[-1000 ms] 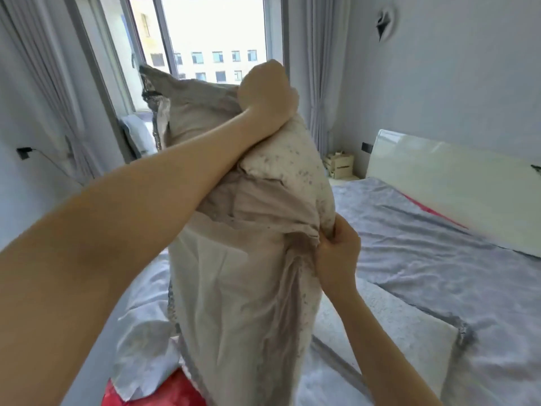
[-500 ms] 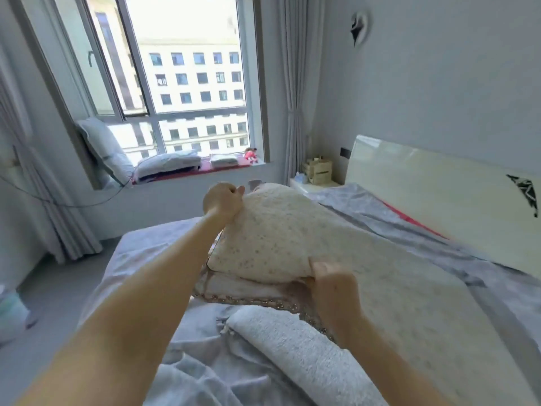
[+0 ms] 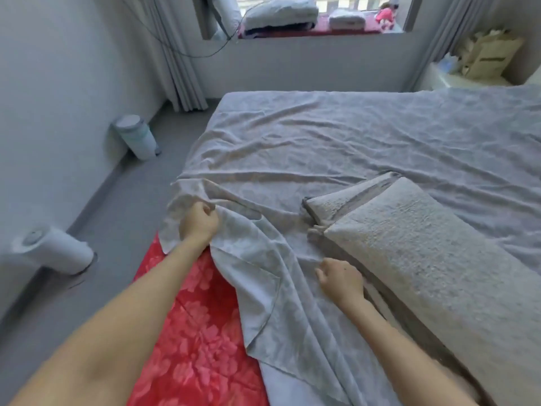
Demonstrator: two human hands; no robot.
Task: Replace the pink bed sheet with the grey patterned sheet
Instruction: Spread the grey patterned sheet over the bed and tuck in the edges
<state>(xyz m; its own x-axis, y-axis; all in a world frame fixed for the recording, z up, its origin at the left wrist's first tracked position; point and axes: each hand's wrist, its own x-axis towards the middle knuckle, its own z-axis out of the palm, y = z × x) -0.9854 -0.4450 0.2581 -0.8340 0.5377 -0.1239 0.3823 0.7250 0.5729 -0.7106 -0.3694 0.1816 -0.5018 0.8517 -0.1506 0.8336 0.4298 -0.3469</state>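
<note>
Far out to the left of the left hand, a white cylindrical appliance (image 3: 51, 253) lies tilted on the grey floor, and a white bin (image 3: 137, 136) stands by the wall, beyond and left of that hand. The left hand (image 3: 199, 222) is closed in a fist round a bunched edge of the grey patterned sheet (image 3: 322, 136), holding it at the side of the bed. Under that forearm and back toward the person, the pink bed sheet (image 3: 199, 332) lies bare with its flower print showing, and the loose grey edge is draped over its right side.

The grey sheet spreads wrinkled over the mattress from between the 2 hands out past both of them to the far edge. The right hand (image 3: 341, 281) sits low on the grey cloth with its fingers curled in. I cannot tell whether it pinches any fabric.

Just right of that hand, a textured pillow (image 3: 424, 259) lies on the grey sheet, with a 2nd pillow corner (image 3: 330, 208) poking out beyond the right hand. Well beyond both hands, folded bedding (image 3: 281, 14) rests on the window ledge, and a bedside table (image 3: 456, 79) stands far right.
</note>
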